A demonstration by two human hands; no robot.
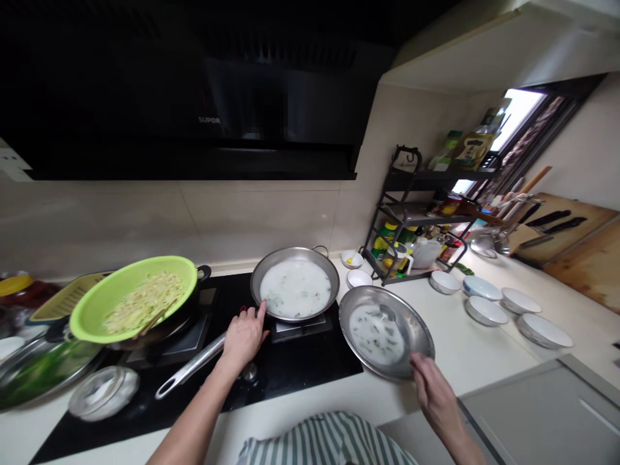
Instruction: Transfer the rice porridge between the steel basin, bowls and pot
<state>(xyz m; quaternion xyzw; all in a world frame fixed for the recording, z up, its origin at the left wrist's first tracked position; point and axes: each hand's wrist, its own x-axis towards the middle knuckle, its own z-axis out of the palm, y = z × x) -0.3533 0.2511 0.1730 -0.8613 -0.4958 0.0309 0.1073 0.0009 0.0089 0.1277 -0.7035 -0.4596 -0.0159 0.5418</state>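
My left hand (245,337) is closed over the long metal handle (191,367) of a steel wok (256,284) on the stove, index finger stretched toward the wok's rim. White, milky liquid (295,284) with dark green bits fills much of the wok. My right hand (433,387) pinches the near right rim of a steel basin (416,326) beside the stove. Similar white liquid (375,336) with greenish pieces lies in this basin, and a metal ladle (387,312) appears to rest partly in it.
At left, a green colander (87,316) holds pale shreds and chopsticks; a glass jar (104,392) stands nearby. Two small white bowls (359,278) sit behind the basin. A spice rack (402,213), several bowls (487,311) and a knife block (533,236) occupy the right. The range hood (194,148) hangs above.
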